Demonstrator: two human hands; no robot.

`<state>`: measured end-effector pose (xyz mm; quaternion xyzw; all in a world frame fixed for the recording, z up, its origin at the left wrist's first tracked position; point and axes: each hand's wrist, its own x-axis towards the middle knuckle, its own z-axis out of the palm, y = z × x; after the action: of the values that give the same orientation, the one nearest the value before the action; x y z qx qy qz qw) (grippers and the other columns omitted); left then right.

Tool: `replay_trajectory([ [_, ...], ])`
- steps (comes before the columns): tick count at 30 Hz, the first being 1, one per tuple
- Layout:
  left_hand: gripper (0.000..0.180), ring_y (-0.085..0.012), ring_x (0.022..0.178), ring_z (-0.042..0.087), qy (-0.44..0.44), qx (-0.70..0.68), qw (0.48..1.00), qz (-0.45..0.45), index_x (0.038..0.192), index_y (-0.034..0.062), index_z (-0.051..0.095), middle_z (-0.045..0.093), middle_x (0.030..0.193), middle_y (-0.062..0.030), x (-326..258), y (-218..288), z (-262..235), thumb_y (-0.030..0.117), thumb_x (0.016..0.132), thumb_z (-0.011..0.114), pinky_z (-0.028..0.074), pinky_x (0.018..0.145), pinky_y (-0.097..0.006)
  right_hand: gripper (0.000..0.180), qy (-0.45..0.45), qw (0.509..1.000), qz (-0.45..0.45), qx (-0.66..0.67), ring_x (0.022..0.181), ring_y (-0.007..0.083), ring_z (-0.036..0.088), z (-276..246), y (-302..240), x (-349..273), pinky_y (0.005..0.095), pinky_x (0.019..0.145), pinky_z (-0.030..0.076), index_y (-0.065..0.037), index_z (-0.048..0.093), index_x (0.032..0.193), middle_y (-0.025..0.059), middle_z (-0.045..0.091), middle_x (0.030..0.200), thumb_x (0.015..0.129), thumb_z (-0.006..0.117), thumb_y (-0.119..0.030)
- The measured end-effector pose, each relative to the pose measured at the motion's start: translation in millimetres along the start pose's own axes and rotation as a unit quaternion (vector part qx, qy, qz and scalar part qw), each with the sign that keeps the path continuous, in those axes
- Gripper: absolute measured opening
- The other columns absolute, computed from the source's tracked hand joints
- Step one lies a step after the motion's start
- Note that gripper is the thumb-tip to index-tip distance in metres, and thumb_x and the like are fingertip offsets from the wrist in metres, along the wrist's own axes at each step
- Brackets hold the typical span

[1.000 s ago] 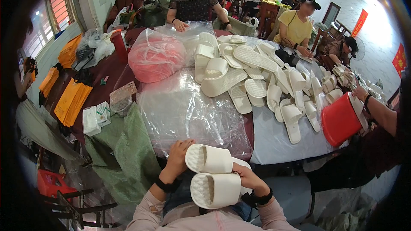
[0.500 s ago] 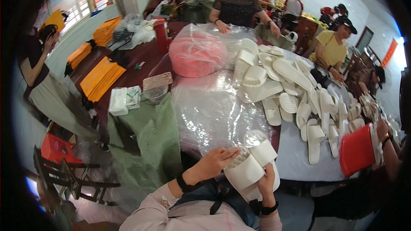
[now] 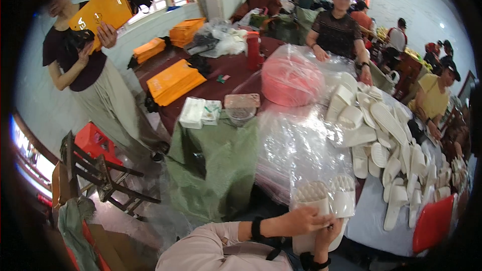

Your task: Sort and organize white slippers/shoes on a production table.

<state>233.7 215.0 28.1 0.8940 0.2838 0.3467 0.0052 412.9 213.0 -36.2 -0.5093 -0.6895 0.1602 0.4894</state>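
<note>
A pair of white slippers [image 3: 312, 195] with quilted insoles lies side by side at the table's near edge. Clear plastic [image 3: 321, 158], which looks like a bag, covers their toe ends. My right hand [image 3: 329, 233] is closed around the slippers from the right and below. Across their straps lies my left hand [image 3: 298, 221], its fingers pinched at the plastic's near edge, close to my right thumb. Those fingertips partly overlap the right hand, so the exact grip is hard to see. Many loose white slippers [image 3: 396, 195] are heaped to the right.
A plastic-wrapped pink roll [image 3: 293, 80] stands beyond the clear sheets. Orange packets [image 3: 175, 80], tissue packs [image 3: 192, 113] and a red container [image 3: 253, 50] are at the left. Green sacking [image 3: 208, 170] hangs over the edge. A red chair back [image 3: 433, 226] is at right; several people stand or sit around.
My view has turned left. The slippers' toes have gone under the clear plastic, and my left hand has moved from beside them to across their straps. The person at left has lifted an orange packet.
</note>
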Motion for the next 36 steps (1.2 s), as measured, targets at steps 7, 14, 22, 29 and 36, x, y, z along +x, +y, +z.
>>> replay_trajectory([
  [7, 0.059, -0.0245, 0.107, 0.052, 0.042, -0.055, 0.998, 0.004, 0.132, 0.0042, 0.045, 0.039, 0.139, -0.0135, -5, 17, -2, 0.022, 0.079, 0.064, 0.042, 0.089, -0.040, 0.042, 0.091, 0.949, 0.125, 0.275, 0.092, 0.0220, 0.058, 3, -12, 7, 0.0339, 0.078, 0.048, 0.005, 0.050, 0.117, 0.0143, 0.058, 0.107, 0.090, 0.054, -0.027],
  [14, 0.078, -0.0233, 0.123, 0.041, 0.317, -0.334, 0.802, -0.381, 0.141, 0.0023, 0.026, 0.039, 0.135, -0.0189, 4, -6, -7, 0.026, 0.082, 0.071, 0.034, 0.102, -0.038, 0.043, 0.152, 0.987, 0.012, 0.056, 0.101, 0.0342, 0.053, 21, -12, 5, 0.0414, 0.090, 0.040, 0.004, 0.059, 0.107, 0.0190, 0.056, 0.111, 0.087, 0.056, -0.034],
  [22, 0.066, -0.0156, 0.119, 0.043, -0.039, -0.640, 0.657, -0.398, 0.136, 0.0018, 0.035, 0.048, 0.130, -0.0093, -8, -6, 5, 0.015, 0.081, 0.070, 0.037, 0.100, -0.032, 0.074, 0.180, 0.974, 0.052, 0.127, 0.110, 0.0343, 0.050, 24, -28, 46, 0.0439, 0.096, 0.035, 0.007, 0.049, 0.122, 0.0215, 0.049, 0.124, 0.088, 0.042, -0.059],
  [29, 0.053, -0.0177, 0.110, 0.052, -0.012, -0.586, 0.744, -0.319, 0.132, 0.0008, 0.039, 0.055, 0.120, -0.0094, -29, -4, 52, 0.010, 0.085, 0.062, 0.045, 0.092, -0.033, 0.052, 0.058, 0.961, 0.202, 0.178, 0.113, 0.0244, 0.048, 15, 6, 53, 0.0374, 0.094, 0.039, 0.008, 0.047, 0.115, 0.0166, 0.046, 0.128, 0.090, 0.055, -0.036],
  [36, 0.034, -0.0149, 0.089, 0.062, 0.062, -0.644, 0.566, -0.510, 0.123, 0.0028, 0.047, 0.062, 0.102, -0.0074, -25, -21, 24, 0.023, 0.096, 0.051, 0.053, 0.075, -0.030, 0.056, -0.271, 0.958, -0.035, -0.088, 0.130, 0.0420, 0.032, -14, -49, 48, 0.0435, 0.108, 0.026, 0.001, 0.033, 0.139, 0.0246, 0.036, 0.140, 0.088, 0.054, -0.007],
])
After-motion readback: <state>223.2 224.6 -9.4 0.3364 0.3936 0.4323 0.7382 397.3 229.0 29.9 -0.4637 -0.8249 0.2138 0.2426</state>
